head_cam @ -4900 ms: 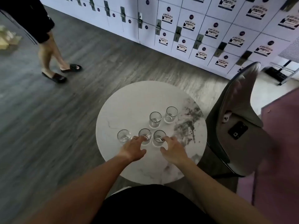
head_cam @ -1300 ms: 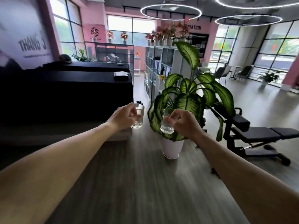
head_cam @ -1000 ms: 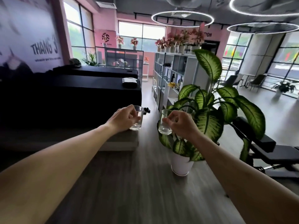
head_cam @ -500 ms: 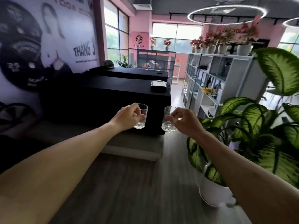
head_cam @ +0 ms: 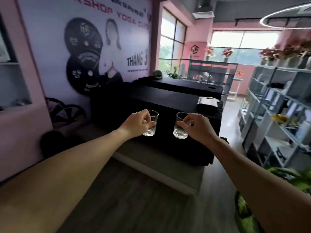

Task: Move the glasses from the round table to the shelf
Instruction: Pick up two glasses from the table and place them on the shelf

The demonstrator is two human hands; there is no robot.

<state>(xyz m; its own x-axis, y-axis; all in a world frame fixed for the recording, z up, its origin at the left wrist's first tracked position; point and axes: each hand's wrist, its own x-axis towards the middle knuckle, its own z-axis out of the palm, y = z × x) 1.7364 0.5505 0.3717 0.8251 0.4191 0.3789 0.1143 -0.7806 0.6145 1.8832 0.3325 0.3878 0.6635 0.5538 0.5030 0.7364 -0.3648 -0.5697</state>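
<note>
My left hand (head_cam: 137, 124) grips a small clear glass (head_cam: 151, 127) by its side, held upright at chest height. My right hand (head_cam: 198, 127) pinches a second clear glass (head_cam: 180, 130) near its rim, also upright. The two glasses hang side by side, a short gap between them, in front of a black covered bench. A grey open shelf unit (head_cam: 277, 105) runs along the right side. A recessed wall shelf (head_cam: 15, 84) shows at the far left edge. The round table is out of view.
Two black covered benches (head_cam: 168, 105) stand straight ahead on a low grey platform (head_cam: 159, 172). A white and black box (head_cam: 207, 103) lies on the nearer one. A leafy plant (head_cam: 249, 214) sits at the lower right. A poster wall is on the left.
I picked two glasses off the round table and walked away with them. Over the last second the view swung left: the plant slid to the lower right and the poster wall came in.
</note>
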